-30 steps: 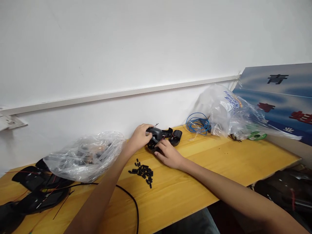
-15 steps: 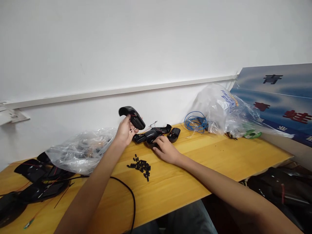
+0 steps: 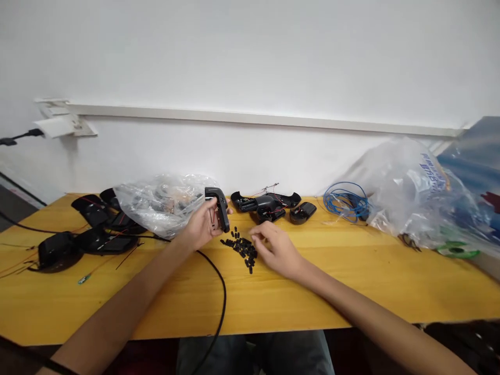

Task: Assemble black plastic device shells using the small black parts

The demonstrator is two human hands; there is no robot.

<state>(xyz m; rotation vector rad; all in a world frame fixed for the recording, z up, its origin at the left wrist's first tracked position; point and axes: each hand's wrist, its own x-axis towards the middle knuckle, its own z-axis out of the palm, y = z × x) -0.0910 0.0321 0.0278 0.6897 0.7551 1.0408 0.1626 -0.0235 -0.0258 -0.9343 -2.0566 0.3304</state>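
Note:
My left hand grips a black curved plastic housing, held upright above the table with thin wires hanging on its inner side. Just right of a loose pile of small black cylindrical pieces is my right hand. Its fingers are bent, with a gap between thumb and forefinger, and nothing shows in them. Behind the pile lie several similar black housings with thin wires, plus a separate black piece on their right.
A clear plastic bag and more wired black housings occupy the left. A black cable crosses the table. Coiled blue wire, a printed clear bag and a green spool are at right.
My right hand has moved from the housings at the back to beside the small black pieces. My left hand has lowered and turned its housing upright. The view has swung left.

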